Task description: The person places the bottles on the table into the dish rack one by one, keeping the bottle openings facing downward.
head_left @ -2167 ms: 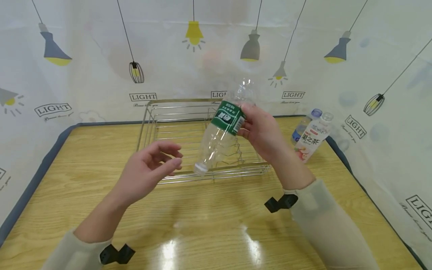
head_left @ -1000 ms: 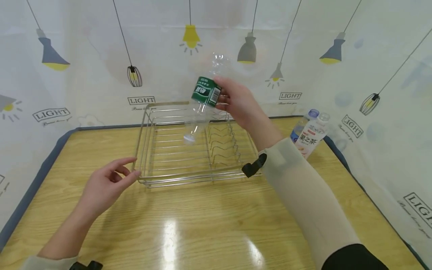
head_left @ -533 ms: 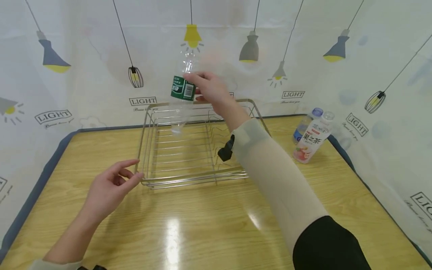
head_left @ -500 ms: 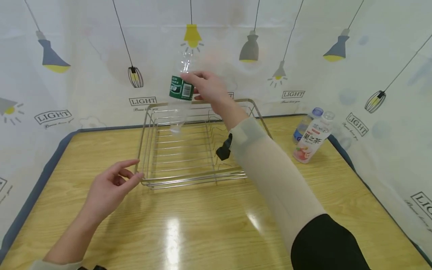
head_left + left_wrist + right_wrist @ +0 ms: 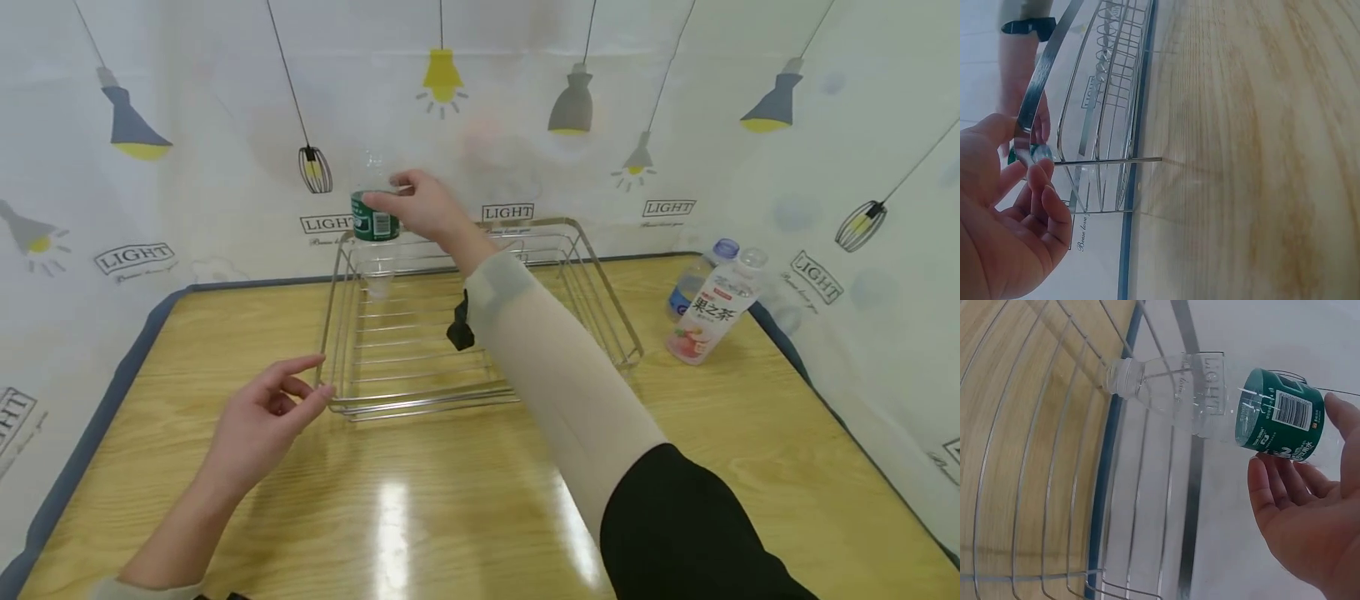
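Note:
My right hand (image 5: 429, 210) grips a clear plastic bottle (image 5: 375, 223) around its green label. The bottle is upside down, its mouth pointing into the back left part of a metal wire dish rack (image 5: 427, 400). In the right wrist view, thumb and fingers lie on either side of the green label (image 5: 1282, 415), and the bottle neck (image 5: 1125, 378) is close to the wires. Whether it touches them, I cannot tell. At the rack's front left corner, my left hand (image 5: 258, 425) pinches the rim between thumb and index finger; the other fingers curl loosely in the left wrist view.
Right of the rack, a bottle with a pink fruit label (image 5: 708, 317) stands on the wooden table (image 5: 480, 500). Just behind it is a clear bottle with a blue label (image 5: 682, 296). A lamp-patterned cloth (image 5: 517, 150) hangs behind and beside the table.
My right hand has carried the bottle left and back over the rack, turning it more upright and lowering it lately. My left hand has moved left and taken the rack's corner.

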The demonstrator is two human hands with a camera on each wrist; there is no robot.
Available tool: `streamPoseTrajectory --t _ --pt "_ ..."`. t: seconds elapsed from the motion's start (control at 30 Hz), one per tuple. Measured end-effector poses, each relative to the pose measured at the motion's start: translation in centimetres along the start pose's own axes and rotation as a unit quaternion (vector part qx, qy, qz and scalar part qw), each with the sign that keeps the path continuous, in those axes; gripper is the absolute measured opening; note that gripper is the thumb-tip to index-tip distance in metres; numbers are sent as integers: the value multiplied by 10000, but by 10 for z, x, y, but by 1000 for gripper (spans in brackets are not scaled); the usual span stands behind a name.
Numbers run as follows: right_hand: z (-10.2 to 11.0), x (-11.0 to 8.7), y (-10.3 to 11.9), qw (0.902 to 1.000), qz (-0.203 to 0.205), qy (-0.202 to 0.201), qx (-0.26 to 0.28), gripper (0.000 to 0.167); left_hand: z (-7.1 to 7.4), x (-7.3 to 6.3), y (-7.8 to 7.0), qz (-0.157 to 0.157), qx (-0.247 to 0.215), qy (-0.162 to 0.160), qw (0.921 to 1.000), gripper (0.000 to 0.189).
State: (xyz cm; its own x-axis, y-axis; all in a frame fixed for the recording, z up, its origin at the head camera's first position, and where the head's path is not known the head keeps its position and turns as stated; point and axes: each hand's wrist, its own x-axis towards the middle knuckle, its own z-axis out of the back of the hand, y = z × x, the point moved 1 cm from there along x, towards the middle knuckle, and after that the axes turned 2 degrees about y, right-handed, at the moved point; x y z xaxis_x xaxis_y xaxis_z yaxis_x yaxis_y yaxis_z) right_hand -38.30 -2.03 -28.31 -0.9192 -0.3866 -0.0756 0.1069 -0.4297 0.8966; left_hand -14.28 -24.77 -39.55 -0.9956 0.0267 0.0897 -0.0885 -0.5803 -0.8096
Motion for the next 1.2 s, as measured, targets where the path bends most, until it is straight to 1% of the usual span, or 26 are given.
streamPoseTrajectory --t 0.07,0.23,0.5,0.9,1.2 --pt "-6 2 -2 9997 -86 43 -224 80 -1 0 1 40 -1 6 10000 50" --pt "-14 8 -6 9993 -143 78 -327 81 -2 0 2 56 17 -27 10000 50" --pt "-16 11 -5 9987 -189 112 -460 81 -2 2 2 -73 36 -100 9999 48" --pt "-24 16 -8 9970 -256 171 -708 82 -1 2 4 -47 39 -80 9999 48" --pt "-30 19 -14 9949 -385 301 -881 76 -2 3 5 -107 -47 -132 9998 46"
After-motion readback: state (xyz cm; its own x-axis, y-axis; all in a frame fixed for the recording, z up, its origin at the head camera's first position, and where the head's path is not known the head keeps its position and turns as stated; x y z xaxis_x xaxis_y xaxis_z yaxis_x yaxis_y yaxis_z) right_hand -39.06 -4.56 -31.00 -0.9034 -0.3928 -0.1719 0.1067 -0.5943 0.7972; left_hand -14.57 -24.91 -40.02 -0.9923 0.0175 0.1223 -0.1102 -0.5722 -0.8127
